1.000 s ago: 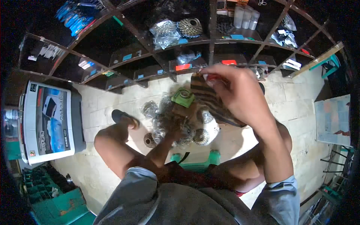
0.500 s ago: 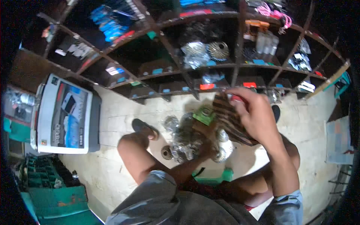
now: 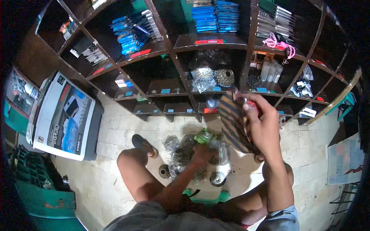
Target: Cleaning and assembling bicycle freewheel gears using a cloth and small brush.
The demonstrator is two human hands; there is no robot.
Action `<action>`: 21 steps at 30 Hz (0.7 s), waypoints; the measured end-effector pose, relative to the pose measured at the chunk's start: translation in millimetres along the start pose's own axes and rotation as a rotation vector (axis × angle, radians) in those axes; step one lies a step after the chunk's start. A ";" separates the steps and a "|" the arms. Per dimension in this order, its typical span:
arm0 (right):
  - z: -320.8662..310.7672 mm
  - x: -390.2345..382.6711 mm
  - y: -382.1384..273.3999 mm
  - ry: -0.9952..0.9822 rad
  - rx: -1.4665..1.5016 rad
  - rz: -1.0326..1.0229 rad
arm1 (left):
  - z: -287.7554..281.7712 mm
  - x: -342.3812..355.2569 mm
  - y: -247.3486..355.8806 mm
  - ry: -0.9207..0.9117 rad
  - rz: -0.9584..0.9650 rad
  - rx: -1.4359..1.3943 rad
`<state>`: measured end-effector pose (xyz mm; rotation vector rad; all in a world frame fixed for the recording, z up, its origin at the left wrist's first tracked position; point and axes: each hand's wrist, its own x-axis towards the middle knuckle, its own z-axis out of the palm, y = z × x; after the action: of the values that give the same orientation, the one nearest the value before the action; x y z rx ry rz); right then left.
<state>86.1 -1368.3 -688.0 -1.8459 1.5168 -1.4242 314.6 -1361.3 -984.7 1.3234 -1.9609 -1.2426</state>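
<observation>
Tiled floor [image 3: 106, 163]; right hand [image 3: 266, 119] raised, left hand [image 3: 202, 156] low.

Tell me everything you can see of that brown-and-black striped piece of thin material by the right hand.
The thin, brown-and-black striped piece looks flexible, like cloth or paper; I cannot tell which. Dark, uneven bands run slantwise across its tan face. It appears held up off the pale floor, its top at the fingertips of the bare right hand, its lower edge sloping down rightward. The hand hides part of its right side.
</observation>
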 end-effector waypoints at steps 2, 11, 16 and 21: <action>16.4 -8.4 -9.2 -0.016 -0.041 -0.184 | -41.2 20.0 43.9 -0.058 0.050 -0.121; 68.8 -30.2 -30.0 -0.386 -0.019 -0.307 | -153.9 -4.7 144.1 -0.040 -0.116 -1.047; 85.9 -29.2 -29.1 -0.439 -0.118 -0.218 | -135.0 -30.5 113.9 0.171 0.248 -0.871; 102.9 -28.8 -28.3 -0.349 0.060 -0.119 | -145.8 -56.7 107.4 0.135 -0.101 -0.631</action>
<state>190.7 -1364.4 -723.6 -2.0474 1.2000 -1.1069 399.5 -1358.2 -815.0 1.1399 -1.2596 -1.5957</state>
